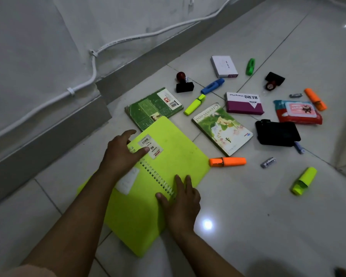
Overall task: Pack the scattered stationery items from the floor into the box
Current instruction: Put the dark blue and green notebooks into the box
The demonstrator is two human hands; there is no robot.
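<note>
Both your hands are on the lime-green spiral-bound plastic-cover notebooks, which appear to be two, one stacked askew on the other on the glossy white tiled floor. Your left hand presses on the far end of the wire spine, fingers loosely curled, thumb flat beside the white A5 label. Your right hand lies at the near end of the spine, fingers together and laid flat on the cover, thumb pressed against the lower sheet.

Past them you have two more books: a dark green spiral notebook, its corner tucked under the lime cover, and a pale green paperback titled GreenWood.

Count six highlighters: two orange, one just off the lime cover's corner and one far right; two yellow, one between the books and one alone at the right; one blue; one green.

There are two rubber stamps, one upright with a red knob and one black tipped over. Two boxes lie flat: a purple-and-white stamp pad box and a white box. Two small grey batteries lie well apart. One black pouch sits beside one pink wet-wipes pack.

The packing box is out of view.
</note>
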